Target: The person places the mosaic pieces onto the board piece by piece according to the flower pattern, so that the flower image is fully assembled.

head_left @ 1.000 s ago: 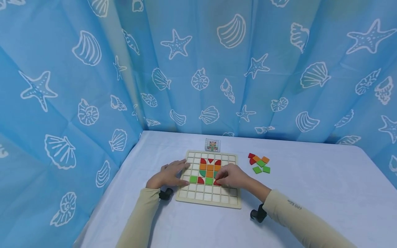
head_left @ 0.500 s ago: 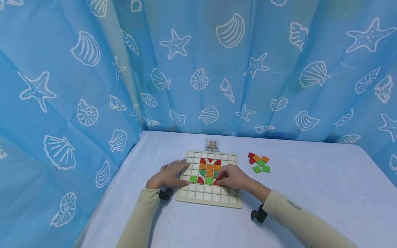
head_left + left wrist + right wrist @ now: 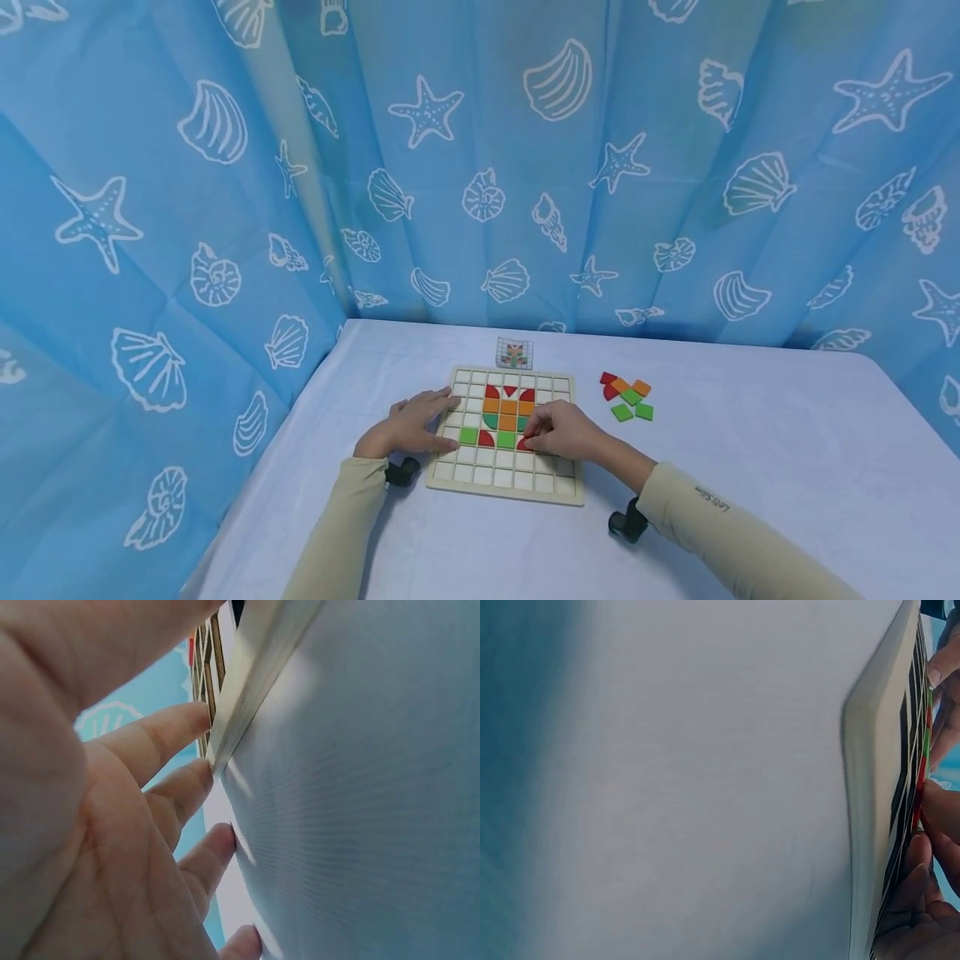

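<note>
While left hand [image 3: 408,423] rests, fingers spread, on left edge of grid board [image 3: 483,476], right hand [image 3: 567,429] pinches red piece [image 3: 522,445] on it, just right of green square [image 3: 506,439]; loose tiles [image 3: 631,397] lie farther right on tabletop [image 3: 720,450].

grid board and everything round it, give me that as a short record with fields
board: pale grid board, flat on a white-covered table
pieces on board: red, orange, green and teal pieces, in a pattern; many cells bare
left hand: left hand, fingers spread, at the board's left edge
right hand: right hand, pinching a red piece at the board
loose pieces: red, orange and green pieces, right of the board
card: small patterned card, beyond the far edge
backdrop: blue curtain with white shells and starfish
</note>
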A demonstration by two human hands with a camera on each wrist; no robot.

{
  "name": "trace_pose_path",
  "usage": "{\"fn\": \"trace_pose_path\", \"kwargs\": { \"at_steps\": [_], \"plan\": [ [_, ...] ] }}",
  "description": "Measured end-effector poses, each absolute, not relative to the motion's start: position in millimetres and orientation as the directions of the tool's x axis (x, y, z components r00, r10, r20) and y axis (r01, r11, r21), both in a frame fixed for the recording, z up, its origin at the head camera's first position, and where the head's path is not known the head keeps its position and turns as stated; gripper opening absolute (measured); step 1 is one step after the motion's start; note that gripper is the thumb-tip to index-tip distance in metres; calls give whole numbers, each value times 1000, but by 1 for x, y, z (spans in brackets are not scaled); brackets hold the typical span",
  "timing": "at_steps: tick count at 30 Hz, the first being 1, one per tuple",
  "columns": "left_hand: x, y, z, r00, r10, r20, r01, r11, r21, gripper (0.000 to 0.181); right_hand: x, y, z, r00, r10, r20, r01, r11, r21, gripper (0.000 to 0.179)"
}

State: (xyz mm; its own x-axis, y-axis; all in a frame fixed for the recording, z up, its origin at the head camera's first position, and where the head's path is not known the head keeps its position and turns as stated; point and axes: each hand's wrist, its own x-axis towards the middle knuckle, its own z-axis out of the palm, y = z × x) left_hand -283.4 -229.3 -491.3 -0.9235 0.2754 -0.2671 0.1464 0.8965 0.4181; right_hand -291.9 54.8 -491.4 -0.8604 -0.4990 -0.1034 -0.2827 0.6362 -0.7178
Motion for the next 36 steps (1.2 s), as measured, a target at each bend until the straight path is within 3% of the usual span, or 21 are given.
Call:
{"fn": "trace_pose_path", "kwargs": {
  "at_steps": [21, 36],
  "plan": [
    [-283, -229, -491, -917, 302, -262, 169, 887, 429, 80, -300, 86, -477, -846, -528, -72, -292, 574, -765, 17],
    [-283, -231, -490, -919, 291, -266, 158, 890, 427, 82, -315, 127, -468, -907, -414, -77, -235, 651, -722, 23]
  ]
}}
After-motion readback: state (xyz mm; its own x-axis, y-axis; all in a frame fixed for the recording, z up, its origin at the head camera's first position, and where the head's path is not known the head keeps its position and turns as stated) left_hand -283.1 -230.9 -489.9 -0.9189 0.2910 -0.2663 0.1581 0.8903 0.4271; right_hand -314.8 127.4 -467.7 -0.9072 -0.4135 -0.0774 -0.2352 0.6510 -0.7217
